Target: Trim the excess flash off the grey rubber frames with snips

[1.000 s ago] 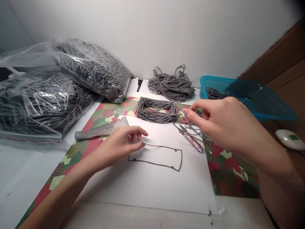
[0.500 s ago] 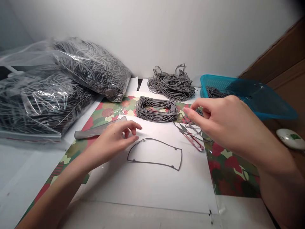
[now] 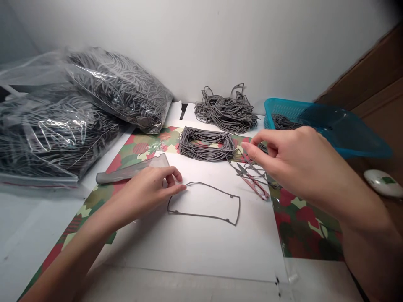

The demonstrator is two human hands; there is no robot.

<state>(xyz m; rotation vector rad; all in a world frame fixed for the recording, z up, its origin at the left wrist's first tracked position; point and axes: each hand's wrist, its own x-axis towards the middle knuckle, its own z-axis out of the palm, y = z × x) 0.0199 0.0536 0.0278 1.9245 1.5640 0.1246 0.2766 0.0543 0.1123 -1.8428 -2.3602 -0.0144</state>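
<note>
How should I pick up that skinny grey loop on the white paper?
Pinch the grey loop at its upper left corner, coming in from the left, where the fingertips of the left hand meet it. It lies flat and is very thin, so only a fingertip pinch on the cord will lift it, and the pink snips crowd its right side.

Gasket loop [image 3: 201, 216]: grey, rubber-like, matt. Sheet [image 3: 201, 247] beneath it: white paper, smooth, matt. Patterned covering [image 3: 302, 230] on the surface: glossy film. Bags [image 3: 119, 84]: clear plastic, glossy, creased. Basket [image 3: 346, 138]: teal plastic, perforated. Snips [image 3: 253, 184]: metal blades, pink handles.
</note>
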